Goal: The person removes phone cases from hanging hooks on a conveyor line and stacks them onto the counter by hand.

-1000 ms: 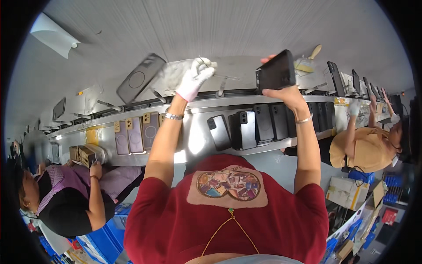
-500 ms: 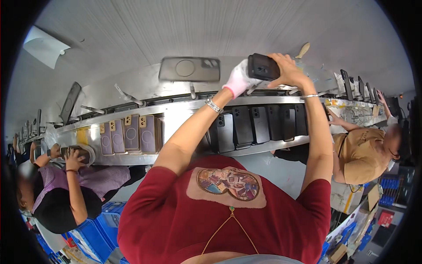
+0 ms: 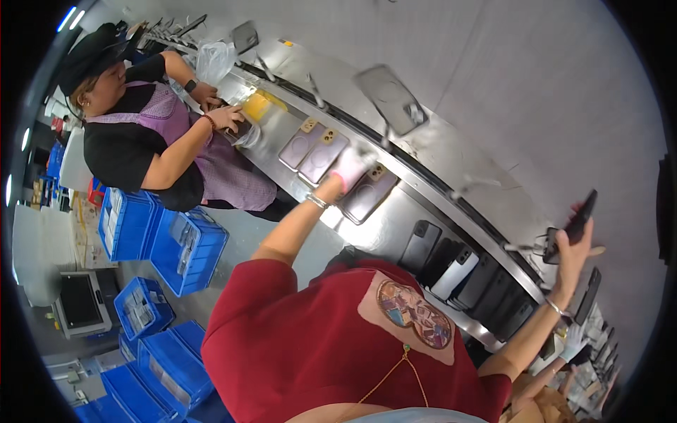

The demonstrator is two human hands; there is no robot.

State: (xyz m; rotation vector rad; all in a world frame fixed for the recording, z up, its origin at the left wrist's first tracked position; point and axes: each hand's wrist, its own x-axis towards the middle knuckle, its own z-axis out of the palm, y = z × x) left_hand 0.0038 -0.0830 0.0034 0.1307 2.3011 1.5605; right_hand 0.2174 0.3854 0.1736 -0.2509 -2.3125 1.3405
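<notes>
My left hand [image 3: 355,168], in a white glove with a pink cuff, reaches over the row of purple-grey phone cases [image 3: 324,156] with gold camera frames. Its fingers are smeared by motion, and whether they grip a case is hidden. Out to the right, my bare right hand [image 3: 575,247] is closed around a black phone case [image 3: 582,213], seen nearly edge-on. A second dark piece [image 3: 551,245] shows beside that hand, close to a holder arm. Beyond my left hand, a translucent grey phone case [image 3: 392,100] with a ring sits tilted on a holder.
Black phone cases [image 3: 486,280] lie in a row along the near metal ledge. A dark rail [image 3: 416,163] with upright holder arms [image 3: 316,92] runs behind it. At the left a co-worker [image 3: 176,134] handles a case. Blue bins [image 3: 189,250] stand on the floor.
The view has swung toward the left. My hands have parted: the left has moved to the purple-grey cases, while the right keeps a black case off to the right.
</notes>
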